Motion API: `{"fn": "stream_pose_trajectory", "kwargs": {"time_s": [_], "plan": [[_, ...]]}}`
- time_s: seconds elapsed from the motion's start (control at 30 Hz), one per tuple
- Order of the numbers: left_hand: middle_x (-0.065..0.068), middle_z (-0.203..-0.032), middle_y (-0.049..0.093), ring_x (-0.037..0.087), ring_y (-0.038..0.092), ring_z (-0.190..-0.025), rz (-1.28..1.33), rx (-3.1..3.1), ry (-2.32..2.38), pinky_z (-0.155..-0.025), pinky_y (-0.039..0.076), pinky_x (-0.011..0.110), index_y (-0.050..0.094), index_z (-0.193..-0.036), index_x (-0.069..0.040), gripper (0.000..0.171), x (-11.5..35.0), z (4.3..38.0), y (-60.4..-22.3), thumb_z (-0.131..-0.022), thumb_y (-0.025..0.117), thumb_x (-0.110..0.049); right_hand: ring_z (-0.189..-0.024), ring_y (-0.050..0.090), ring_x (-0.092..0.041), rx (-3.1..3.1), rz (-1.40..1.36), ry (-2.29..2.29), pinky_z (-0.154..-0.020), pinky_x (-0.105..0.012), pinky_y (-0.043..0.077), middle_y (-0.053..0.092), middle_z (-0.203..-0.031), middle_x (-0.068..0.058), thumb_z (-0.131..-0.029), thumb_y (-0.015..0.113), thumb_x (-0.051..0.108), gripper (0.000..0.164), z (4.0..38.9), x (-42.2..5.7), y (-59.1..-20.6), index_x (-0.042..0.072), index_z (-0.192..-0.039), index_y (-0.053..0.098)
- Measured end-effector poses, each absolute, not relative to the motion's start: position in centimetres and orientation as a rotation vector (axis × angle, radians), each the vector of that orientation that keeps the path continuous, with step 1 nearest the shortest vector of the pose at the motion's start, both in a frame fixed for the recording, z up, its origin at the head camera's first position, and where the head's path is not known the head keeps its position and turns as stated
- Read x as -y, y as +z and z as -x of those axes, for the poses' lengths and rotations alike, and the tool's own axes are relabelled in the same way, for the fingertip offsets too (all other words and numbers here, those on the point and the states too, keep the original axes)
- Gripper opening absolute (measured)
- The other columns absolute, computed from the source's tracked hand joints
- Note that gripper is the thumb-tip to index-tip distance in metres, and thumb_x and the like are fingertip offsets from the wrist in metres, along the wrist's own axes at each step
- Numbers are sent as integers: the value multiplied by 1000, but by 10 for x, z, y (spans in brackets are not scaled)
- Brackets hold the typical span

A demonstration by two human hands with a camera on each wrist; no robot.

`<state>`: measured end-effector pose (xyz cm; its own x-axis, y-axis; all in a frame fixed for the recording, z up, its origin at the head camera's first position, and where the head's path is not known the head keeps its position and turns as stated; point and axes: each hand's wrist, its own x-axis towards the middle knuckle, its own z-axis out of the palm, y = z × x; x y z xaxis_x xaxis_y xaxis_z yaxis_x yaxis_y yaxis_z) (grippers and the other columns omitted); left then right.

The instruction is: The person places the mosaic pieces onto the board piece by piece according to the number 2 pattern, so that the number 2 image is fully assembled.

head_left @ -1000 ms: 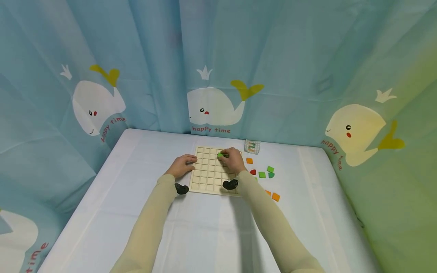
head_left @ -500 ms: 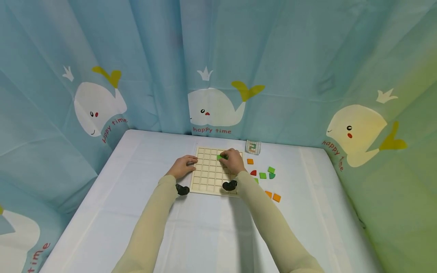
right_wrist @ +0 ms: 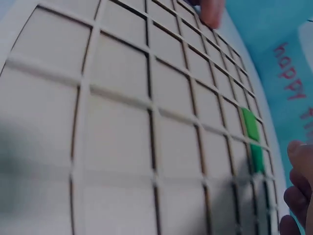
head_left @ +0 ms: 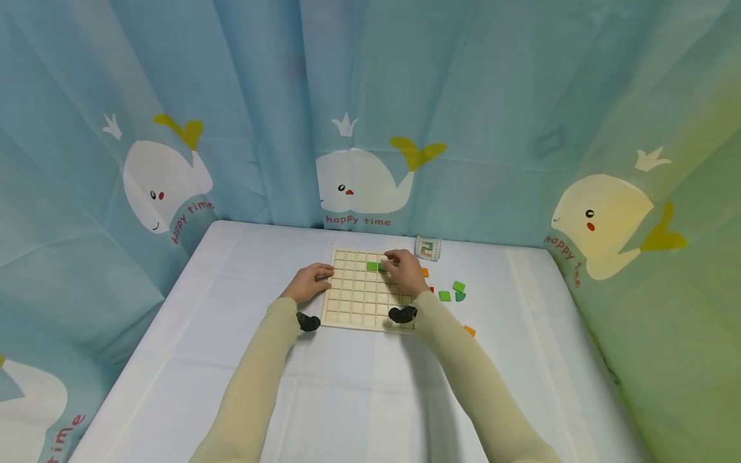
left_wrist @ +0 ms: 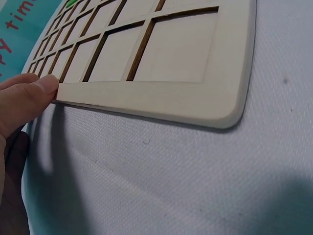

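Note:
A pale wooden grid board (head_left: 353, 302) lies on the table. My left hand (head_left: 308, 283) rests at its left edge, and in the left wrist view the thumb (left_wrist: 46, 85) touches the rim. Two green pieces sit side by side in the board's grid: a light green square tile (head_left: 371, 266) and a darker green piece (head_left: 381, 267), partly covered in the head view. Just right of them my right hand (head_left: 406, 273) hovers over the board with loosely bent fingers, holding nothing. In the right wrist view its fingers (right_wrist: 303, 161) are apart from the green pieces.
Right of the board lie loose pieces: green squares (head_left: 444, 296), a dark green rounded piece (head_left: 460, 297) and orange squares (head_left: 469, 331), some partly behind the right arm. A small pattern card (head_left: 428, 248) lies beyond the board's right corner. A whale-print curtain (head_left: 370, 180) surrounds the table.
My right hand has let go of the green piece, now in the grid beside the light green tile, and moved slightly right. The left hand stays at the board's edge.

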<state>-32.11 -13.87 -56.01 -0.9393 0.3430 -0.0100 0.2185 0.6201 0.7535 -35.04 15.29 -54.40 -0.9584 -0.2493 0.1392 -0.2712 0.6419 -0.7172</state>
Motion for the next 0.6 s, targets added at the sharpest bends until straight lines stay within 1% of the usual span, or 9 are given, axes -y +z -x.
{"fn": "stream_pose_trajectory", "kwargs": {"time_s": [0.27,0.4,0.5,0.6], "plan": [[11,-144,50,31,36,-140,-455,-2689,1227,-120,28,44,60,-133,0,41,138,319,-558,-94,66,-14,-118,55,-36,2741,-303,1362,-98,-49,51,56,-132,-20,-99,60,23,44,344,-205,-530,-3,-135,56],[10,-145,49,30,35,-141,-461,-2684,1209,-120,27,43,60,-133,-1,42,138,319,-560,-95,66,-15,-117,55,-36,2769,-184,1296,-98,-51,51,57,-131,-21,-99,60,27,46,343,-231,-529,-1,-136,55],[9,-145,50,30,36,-140,-468,-2686,1202,-120,28,44,60,-134,-2,42,138,320,-562,-95,66,-16,-119,54,-36,2807,-104,1231,-102,-52,48,56,-133,-20,-99,59,31,49,343,-245,-530,1,-137,55],[9,-144,50,30,36,-140,-474,-2689,1204,-119,29,45,60,-133,-2,42,138,320,-562,-95,66,-16,-121,52,-37,2831,-70,1201,-105,-53,45,55,-135,-21,-99,59,31,51,342,-256,-531,0,-138,53]]}}
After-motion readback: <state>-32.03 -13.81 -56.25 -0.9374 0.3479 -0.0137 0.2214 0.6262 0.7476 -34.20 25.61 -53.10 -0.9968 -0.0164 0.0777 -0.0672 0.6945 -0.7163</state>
